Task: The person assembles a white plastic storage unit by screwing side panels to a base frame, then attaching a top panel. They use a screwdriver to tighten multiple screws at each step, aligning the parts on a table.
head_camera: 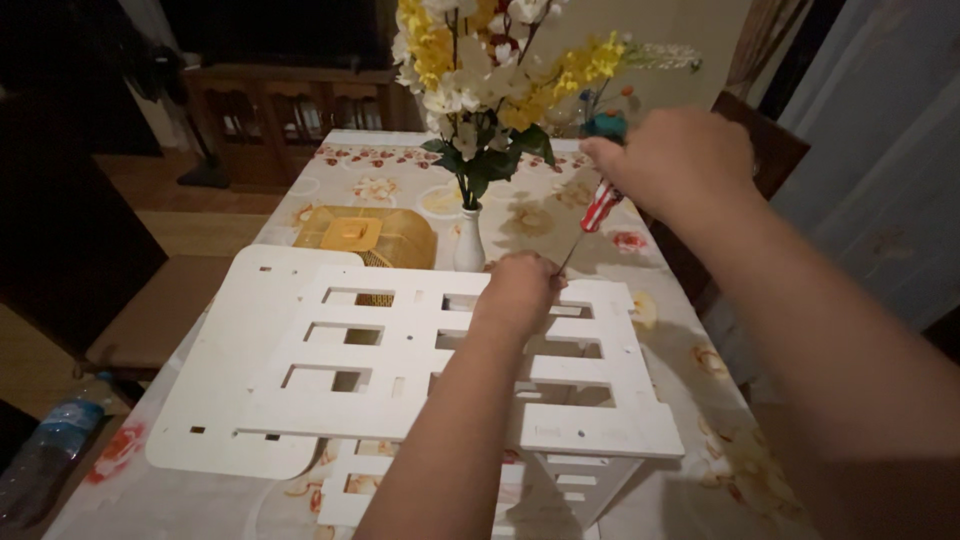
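A plastic bottle (45, 455) lay low at the far left, beside the bench (690, 370) with its flowered cloth. On the bench a flat white panel (215, 400) sat under a white slatted rack (400, 370). The left hand (518, 290) rested clenched on the rack's far edge, at the screwdriver's tip. Behind stood a yellow basket (365, 235) and a white vase of flowers (468, 240). The right hand (675, 160), raised above, gripped the striped screwdriver (598, 208), angled down toward the left hand.
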